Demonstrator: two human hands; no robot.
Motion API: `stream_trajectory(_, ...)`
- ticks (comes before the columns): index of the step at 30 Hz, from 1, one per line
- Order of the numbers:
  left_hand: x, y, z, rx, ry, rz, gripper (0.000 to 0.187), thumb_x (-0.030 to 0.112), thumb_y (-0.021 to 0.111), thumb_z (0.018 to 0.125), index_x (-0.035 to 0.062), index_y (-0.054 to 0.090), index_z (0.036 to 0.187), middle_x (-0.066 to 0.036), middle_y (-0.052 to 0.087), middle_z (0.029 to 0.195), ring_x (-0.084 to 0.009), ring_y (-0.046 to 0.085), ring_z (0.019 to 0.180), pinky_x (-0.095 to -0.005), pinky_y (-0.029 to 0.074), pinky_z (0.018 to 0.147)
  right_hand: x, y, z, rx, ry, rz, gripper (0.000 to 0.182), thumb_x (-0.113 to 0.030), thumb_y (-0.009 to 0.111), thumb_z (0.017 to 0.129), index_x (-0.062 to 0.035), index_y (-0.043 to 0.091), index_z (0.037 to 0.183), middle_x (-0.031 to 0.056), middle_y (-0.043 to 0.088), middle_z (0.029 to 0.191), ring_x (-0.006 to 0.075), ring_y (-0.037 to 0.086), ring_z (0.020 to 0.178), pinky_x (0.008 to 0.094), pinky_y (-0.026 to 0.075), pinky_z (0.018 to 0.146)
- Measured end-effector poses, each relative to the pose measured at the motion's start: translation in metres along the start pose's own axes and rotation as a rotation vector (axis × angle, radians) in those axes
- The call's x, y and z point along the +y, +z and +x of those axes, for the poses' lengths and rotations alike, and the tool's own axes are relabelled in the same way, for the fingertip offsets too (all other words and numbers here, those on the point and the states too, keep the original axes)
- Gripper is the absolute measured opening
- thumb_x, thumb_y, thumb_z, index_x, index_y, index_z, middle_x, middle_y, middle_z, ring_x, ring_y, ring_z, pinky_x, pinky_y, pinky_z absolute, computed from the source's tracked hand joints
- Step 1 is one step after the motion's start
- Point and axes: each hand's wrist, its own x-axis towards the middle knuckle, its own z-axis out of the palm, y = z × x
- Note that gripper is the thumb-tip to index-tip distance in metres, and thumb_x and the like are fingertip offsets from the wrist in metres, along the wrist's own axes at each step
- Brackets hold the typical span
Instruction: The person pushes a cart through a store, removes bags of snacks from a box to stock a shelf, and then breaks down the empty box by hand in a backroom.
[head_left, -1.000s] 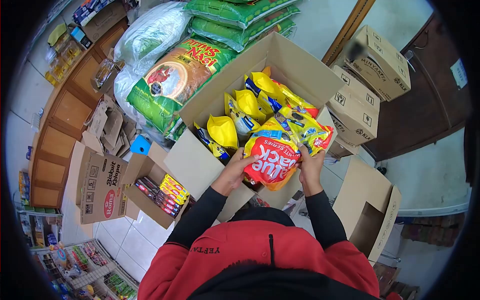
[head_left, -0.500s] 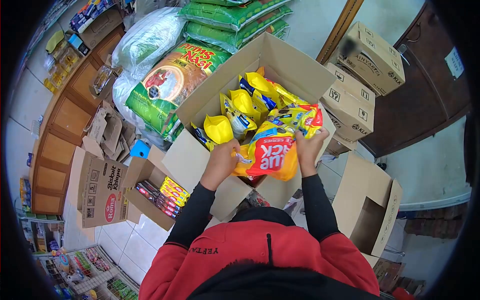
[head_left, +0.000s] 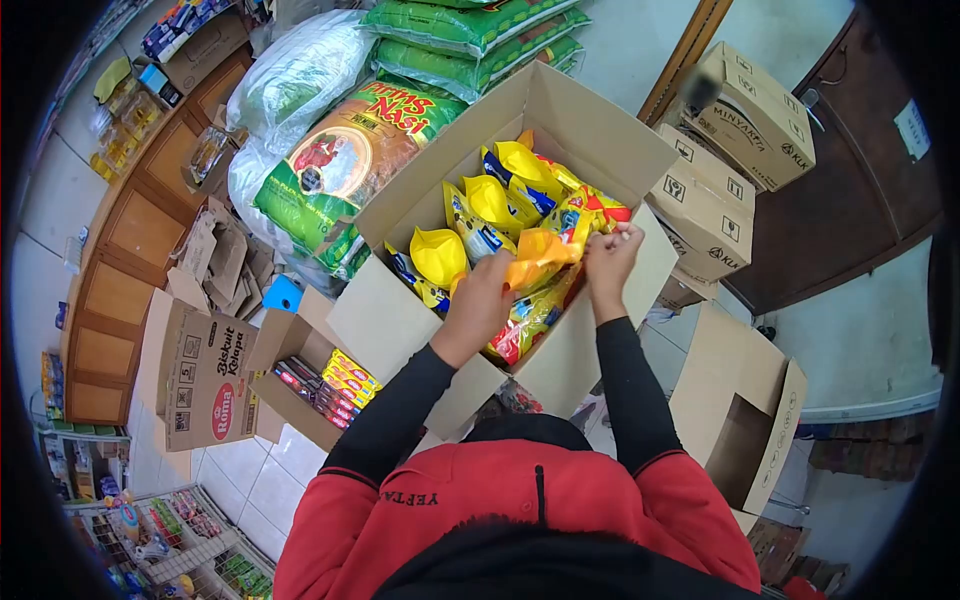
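Note:
Both my hands are over an open cardboard carton (head_left: pixel 385 310) that holds several yellow and blue plastic packs (head_left: pixel 490 200). Between them is a yellow, orange and red plastic value pack (head_left: pixel 540 256), low in the carton's near right part, its orange end folded up. My left hand (head_left: pixel 482 308) is closed around the orange end of this pack. At the carton's right side, my right hand (head_left: pixel 610 262) has its fingers pinched on the pack's other edge. Part of the pack is hidden behind my hands.
A large rice sack (head_left: pixel 340 165) lies against the carton's left side, with green sacks (head_left: pixel 470 35) stacked behind. Closed cartons (head_left: pixel 750 120) stand at the right, an open carton (head_left: pixel 735 410) nearer. A small box of biscuit packs (head_left: pixel 325 385) sits at the left beside a Roma carton (head_left: pixel 210 385).
The value pack has gone down from above the carton's near edge into the carton. Its printed front has turned out of view, and both hands have followed it.

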Motion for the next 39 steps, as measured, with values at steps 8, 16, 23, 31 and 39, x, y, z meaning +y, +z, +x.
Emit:
stream_trajectory(8,-0.010,0.007,-0.017,-0.041,-0.175,0.019,0.034,0.008,0.069,0.066,-0.0042,0.048,0.090,-0.023,0.058,0.076,-0.0396,0.058,0.074,-0.0453,0.047,0.064,-0.039,-0.028,0.032,-0.656,-0.857,-0.912,0.033,0.000,0.055,0.068,-0.0096,0.056,0.099,0.0072,0.054,0.113,0.0320,0.034,0.123,0.0453,0.040,0.090)
stream_trajectory(16,-0.045,0.038,-0.012,-0.514,-0.226,0.105,0.022,0.015,0.059,0.071,-0.0045,0.061,0.080,-0.026,0.060,0.083,-0.0400,0.059,0.077,-0.0440,0.049,0.071,-0.058,0.010,0.035,-0.926,-1.181,-1.363,0.014,-0.014,0.053,0.077,-0.0147,0.060,0.090,0.0035,0.056,0.095,0.0227,0.051,0.102,0.0378,0.042,0.082)
stream_trajectory(23,-0.002,-0.057,-0.041,-0.055,-0.280,-0.035,0.038,0.021,0.073,0.070,-0.0025,0.056,0.095,-0.020,0.063,0.083,-0.0331,0.062,0.078,-0.0373,0.050,0.067,-0.024,0.036,-0.014,-1.149,-1.135,-0.676,0.020,-0.013,0.054,0.075,-0.0167,0.059,0.094,0.0013,0.056,0.092,0.0224,0.057,0.089,0.0435,0.042,0.071)
stream_trajectory(31,-0.087,-0.094,-0.105,0.556,-0.422,-0.084,0.038,0.009,0.063,0.078,-0.0013,0.052,0.112,-0.017,0.059,0.107,-0.0258,0.058,0.100,-0.0357,0.047,0.082,-0.059,0.019,-0.076,-1.030,-0.939,-0.732,0.042,-0.008,0.058,0.073,-0.0147,0.051,0.114,0.0116,0.050,0.110,0.0291,0.049,0.105,0.0497,0.032,0.094)
stream_trajectory(39,-0.170,-0.041,-0.189,0.006,-0.773,0.555,0.073,0.019,0.069,0.072,-0.0037,0.031,0.130,-0.023,0.036,0.132,-0.0378,0.033,0.124,-0.0442,0.032,0.099,0.029,-0.108,-0.056,0.194,-0.482,-0.576,0.066,-0.021,0.064,0.074,0.0041,0.032,0.126,0.0206,0.044,0.119,0.0361,0.032,0.121,0.0449,0.022,0.103)
